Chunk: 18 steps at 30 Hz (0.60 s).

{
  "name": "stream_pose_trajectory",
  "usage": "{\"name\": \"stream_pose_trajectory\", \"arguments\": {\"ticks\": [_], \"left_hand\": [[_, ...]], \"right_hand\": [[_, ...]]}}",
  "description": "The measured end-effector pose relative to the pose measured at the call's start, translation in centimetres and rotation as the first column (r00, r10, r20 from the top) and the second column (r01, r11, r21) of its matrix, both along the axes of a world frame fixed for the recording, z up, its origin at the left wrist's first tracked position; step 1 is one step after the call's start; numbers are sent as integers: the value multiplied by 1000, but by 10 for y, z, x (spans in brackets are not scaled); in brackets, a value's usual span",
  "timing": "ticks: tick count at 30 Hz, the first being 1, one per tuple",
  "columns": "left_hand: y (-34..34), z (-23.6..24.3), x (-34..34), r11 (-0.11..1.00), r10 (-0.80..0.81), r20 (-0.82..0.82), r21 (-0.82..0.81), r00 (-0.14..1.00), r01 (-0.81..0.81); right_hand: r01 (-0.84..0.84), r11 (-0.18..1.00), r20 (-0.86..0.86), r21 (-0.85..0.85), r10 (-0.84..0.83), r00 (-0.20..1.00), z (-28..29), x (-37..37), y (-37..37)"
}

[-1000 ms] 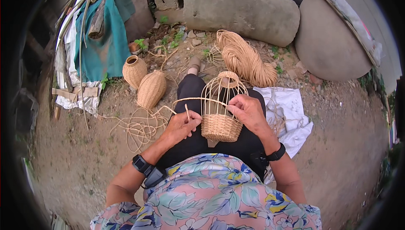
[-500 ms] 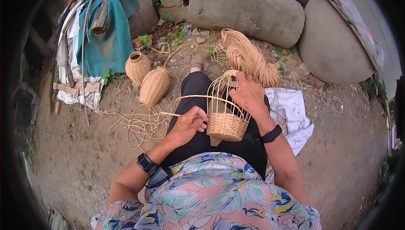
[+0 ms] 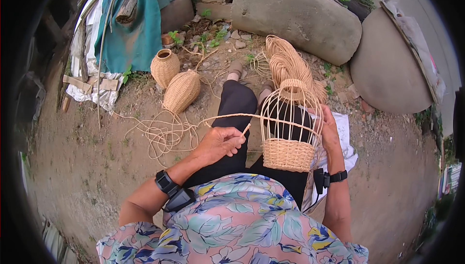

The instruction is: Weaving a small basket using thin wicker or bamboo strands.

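A half-woven basket (image 3: 288, 153), with bare vertical ribs and a ringed neck, hangs over my knees. My right hand (image 3: 327, 126) grips its ribs on the right side, partly hidden behind them. My left hand (image 3: 224, 142) is closed on a short pale stick-like piece (image 3: 246, 129), left of the basket and apart from its woven base. A long pale cord (image 3: 227, 116) runs from a loose tangle (image 3: 157, 135) on the ground, above my left hand, across the basket's ribs.
Two woven vases (image 3: 165, 70) lie at the back left, beside teal cloth (image 3: 123, 46). A coil of cord (image 3: 286, 60) lies beyond the basket. A white sack (image 3: 345, 143) is at my right. A grey stone cylinder (image 3: 295, 17) and rounded slab (image 3: 385, 65) line the back.
The basket has moved right and now leans differently. My right hand has shifted from its front to its right side. My left hand has moved slightly right, staying left of the basket.
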<state>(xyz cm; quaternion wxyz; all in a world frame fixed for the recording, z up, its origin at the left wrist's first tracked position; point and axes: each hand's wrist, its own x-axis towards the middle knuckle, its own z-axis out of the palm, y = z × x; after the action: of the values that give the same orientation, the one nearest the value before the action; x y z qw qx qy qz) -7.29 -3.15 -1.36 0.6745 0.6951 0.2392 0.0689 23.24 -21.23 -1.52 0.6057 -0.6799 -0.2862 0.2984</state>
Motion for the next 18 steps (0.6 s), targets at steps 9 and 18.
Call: {"name": "stream_pose_trajectory", "arguments": {"ticks": [9, 18], "left_hand": [[-16, 11, 19, 693, -2, 78, 719, 997, -55], [-14, -10, 45, 598, -119, 301, 783, 946, -174]], "right_hand": [[-45, 998, -93, 40, 49, 994, 2, -1, -3], [-37, 998, -40, 53, 39, 998, 3, -12, 5]]}}
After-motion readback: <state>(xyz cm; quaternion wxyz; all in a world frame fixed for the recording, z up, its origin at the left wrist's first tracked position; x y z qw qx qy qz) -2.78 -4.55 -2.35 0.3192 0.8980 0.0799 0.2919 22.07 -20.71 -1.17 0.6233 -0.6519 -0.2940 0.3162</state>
